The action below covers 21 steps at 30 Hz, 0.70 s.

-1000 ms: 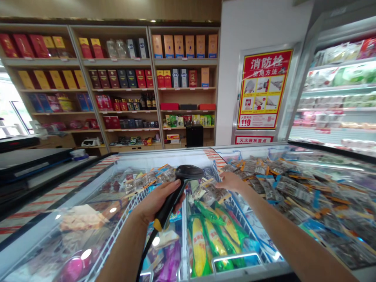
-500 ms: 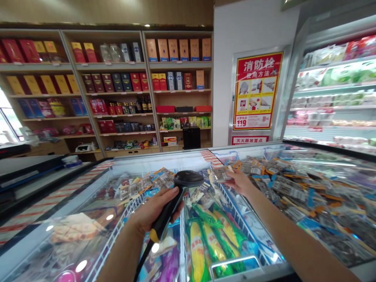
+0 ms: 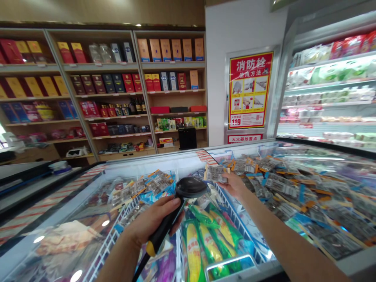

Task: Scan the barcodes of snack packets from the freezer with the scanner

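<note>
Left hand [image 3: 157,216]: fingers wrapped round barcode scanner [image 3: 191,187]. Right hand [image 3: 234,185]: pinching plastic packet [image 3: 215,173]; probably light, slick; edge hold suits.

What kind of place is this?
Probably a grocery or convenience store: stocked wall shelves carry price tags, a chest freezer holds packaged food, and the left hand grips what looks like a barcode scanner.

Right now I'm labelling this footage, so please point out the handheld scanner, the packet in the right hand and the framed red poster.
Handheld scanner [image 3: 190,187]: head view, its rounded black top.
Packet [image 3: 215,173]: head view, its broad face.
Framed red poster [image 3: 249,90]: head view, its printed middle.
</note>
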Each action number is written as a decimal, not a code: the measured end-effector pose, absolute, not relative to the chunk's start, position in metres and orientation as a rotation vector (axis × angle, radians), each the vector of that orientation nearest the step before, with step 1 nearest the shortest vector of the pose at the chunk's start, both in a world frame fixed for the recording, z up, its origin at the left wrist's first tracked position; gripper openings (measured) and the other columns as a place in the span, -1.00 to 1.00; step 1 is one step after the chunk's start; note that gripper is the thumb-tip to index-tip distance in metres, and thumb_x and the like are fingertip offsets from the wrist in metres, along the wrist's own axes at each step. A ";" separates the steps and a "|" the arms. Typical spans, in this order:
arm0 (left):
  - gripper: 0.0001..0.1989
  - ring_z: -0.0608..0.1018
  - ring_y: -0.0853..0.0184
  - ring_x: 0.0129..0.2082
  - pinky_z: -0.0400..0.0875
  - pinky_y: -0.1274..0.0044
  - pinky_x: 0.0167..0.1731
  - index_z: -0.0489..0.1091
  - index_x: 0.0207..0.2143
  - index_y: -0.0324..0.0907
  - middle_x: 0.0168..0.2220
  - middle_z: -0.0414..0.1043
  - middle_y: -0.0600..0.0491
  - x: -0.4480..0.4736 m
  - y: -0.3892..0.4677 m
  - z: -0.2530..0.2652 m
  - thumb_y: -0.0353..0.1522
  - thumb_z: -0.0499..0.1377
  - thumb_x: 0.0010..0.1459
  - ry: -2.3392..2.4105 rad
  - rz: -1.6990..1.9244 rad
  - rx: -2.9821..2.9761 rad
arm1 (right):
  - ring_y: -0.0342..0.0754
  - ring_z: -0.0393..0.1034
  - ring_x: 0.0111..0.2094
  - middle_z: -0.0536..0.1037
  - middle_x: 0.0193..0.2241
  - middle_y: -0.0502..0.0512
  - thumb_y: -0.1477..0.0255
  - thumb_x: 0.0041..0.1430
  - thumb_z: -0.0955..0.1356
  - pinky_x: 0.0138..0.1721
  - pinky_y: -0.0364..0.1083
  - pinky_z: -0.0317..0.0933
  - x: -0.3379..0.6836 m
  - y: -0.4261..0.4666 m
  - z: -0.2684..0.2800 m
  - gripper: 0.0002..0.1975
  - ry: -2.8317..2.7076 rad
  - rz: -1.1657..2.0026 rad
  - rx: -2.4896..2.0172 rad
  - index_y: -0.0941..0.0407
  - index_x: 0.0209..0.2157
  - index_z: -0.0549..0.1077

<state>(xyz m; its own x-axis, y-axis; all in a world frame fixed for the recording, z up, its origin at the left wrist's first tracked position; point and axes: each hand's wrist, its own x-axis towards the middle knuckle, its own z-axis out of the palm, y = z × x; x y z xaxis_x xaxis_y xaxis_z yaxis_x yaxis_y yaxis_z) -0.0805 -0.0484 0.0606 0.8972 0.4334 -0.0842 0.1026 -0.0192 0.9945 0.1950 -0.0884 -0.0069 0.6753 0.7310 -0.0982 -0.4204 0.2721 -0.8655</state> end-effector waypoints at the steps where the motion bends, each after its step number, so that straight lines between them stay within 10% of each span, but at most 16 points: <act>1: -0.68 0.30 0.54 -0.70 0.10 0.69 -0.68 0.21 -0.44 -0.27 -0.61 0.29 0.08 -0.080 -0.048 0.060 -0.15 0.02 0.01 0.421 0.266 1.594 | -0.17 0.35 -0.59 0.44 -0.61 -0.02 0.63 -0.12 0.22 -0.52 -0.13 0.30 0.194 -0.089 -0.006 -0.85 -0.331 0.803 -1.036 0.16 -0.44 0.24; 21: -0.66 0.31 0.52 -0.65 0.13 0.68 -0.67 0.23 -0.52 -0.28 -0.57 0.26 0.06 -0.086 -0.037 0.060 -0.14 0.04 -0.01 0.437 0.311 1.560 | -0.20 0.31 -0.49 0.39 -0.51 -0.04 0.58 -0.13 0.24 -0.47 -0.17 0.30 0.224 -0.117 0.034 -0.90 -0.330 0.525 -1.071 0.13 -0.48 0.25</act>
<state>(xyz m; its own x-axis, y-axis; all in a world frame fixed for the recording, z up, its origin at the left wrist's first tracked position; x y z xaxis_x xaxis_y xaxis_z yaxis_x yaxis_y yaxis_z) -0.0862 -0.0374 0.0600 0.8860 0.4582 -0.0714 0.0821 -0.0035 0.9966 0.2242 -0.1168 0.0336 0.8311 0.5560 0.0047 -0.2458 0.3749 -0.8939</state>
